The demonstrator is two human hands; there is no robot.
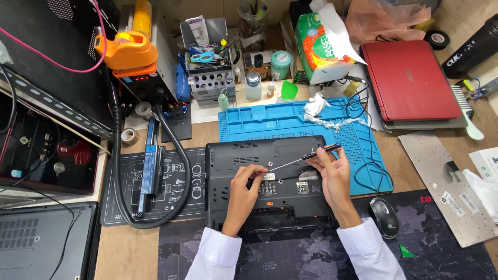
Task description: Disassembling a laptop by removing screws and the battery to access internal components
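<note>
A black laptop (233, 155) lies upside down in front of me, partly on a blue silicone work mat (270, 122). My right hand (332, 173) grips a thin screwdriver (306, 157) with a black handle, its shaft slanting down-left to the laptop's underside. My left hand (245, 186) rests on the laptop base, fingertips pinched near the screwdriver tip beside a white label. Both forearms wear white sleeves.
A closed red laptop (410, 80) sits at the back right, a black mouse (384, 217) near my right wrist, a removed keyboard (441, 181) to the right. A long battery pack (150, 166) and a black hose lie left. Tool organiser (210, 78), bottles and tissue pack (316, 46) crowd the back.
</note>
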